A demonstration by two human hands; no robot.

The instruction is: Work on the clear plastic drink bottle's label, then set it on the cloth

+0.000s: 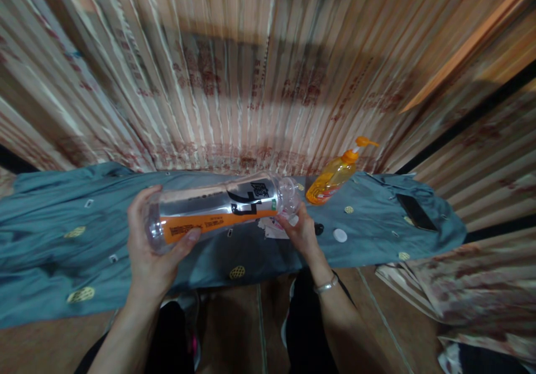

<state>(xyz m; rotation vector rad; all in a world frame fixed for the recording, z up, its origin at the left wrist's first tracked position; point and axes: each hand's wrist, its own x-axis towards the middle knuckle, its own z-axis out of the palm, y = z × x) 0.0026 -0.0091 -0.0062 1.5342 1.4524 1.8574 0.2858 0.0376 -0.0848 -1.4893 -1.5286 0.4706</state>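
Note:
A clear plastic drink bottle [218,209] with a silver and orange label lies sideways in the air between my hands. My left hand [153,251] wraps around its base, thumb over the orange part of the label. At the neck end, my right hand [299,230] has its fingers closed against the bottle's shoulder; the mouth is partly hidden by them. Just beneath the right hand is a crumpled white and pink piece [273,229], perhaps a wrapper or tissue. A white round cap [340,235] lies flat to the right of that hand.
An orange pump bottle [330,180] with yellow liquid stands at the back right. A dark phone [416,212] lies at the right end. A blue-green cloth [251,259] covers the narrow surface. A patterned curtain [234,84] hangs behind; dark poles [473,117] run at right.

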